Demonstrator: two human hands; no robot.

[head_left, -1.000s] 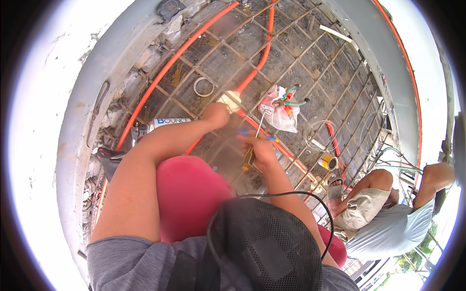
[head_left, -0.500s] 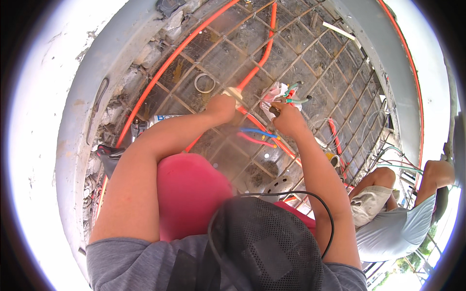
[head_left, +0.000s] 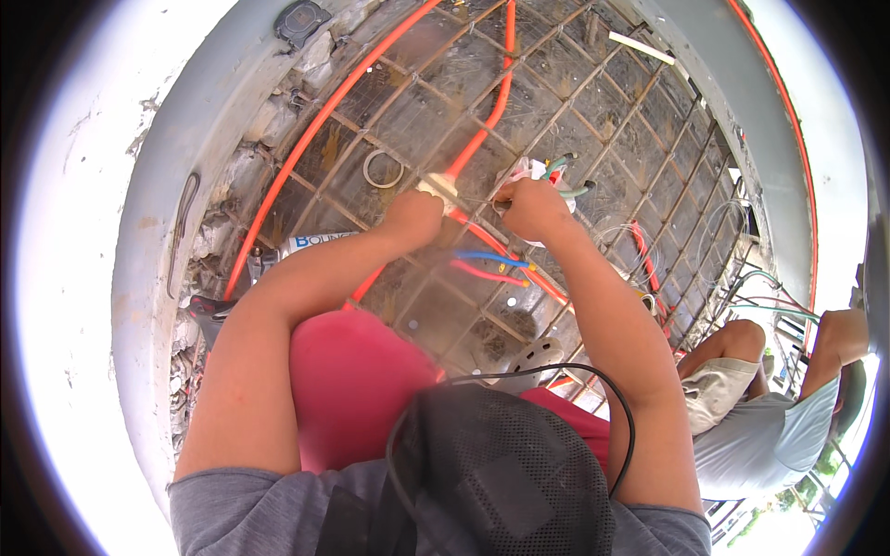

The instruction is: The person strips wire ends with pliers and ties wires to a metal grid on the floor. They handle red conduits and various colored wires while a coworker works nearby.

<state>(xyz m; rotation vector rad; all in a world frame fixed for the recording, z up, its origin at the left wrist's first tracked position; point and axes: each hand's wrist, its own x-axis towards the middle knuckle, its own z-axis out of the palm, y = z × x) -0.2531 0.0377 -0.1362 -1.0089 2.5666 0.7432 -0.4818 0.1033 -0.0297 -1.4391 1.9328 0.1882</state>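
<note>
A cream round junction box sits among the rebar, with an orange conduit running into it. My left hand is closed at the box's near left side, its fingertips partly hidden. Just right of it, my right hand has curled fingers, and whatever they hold is hidden. Behind that hand lies a crumpled white-and-red plastic bag, with a green-handled tool sticking out. Blue wire and pink wire lie below the hands.
A rebar grid covers the dark panel below me. A pale ring lies far left of the box, and a tape measure rests on the grey edge beam. Another person crouches at the right.
My right hand has shifted left, nearer the junction box, and its index finger is now curled in. The left hand stays at the box. The view has shifted slightly.
</note>
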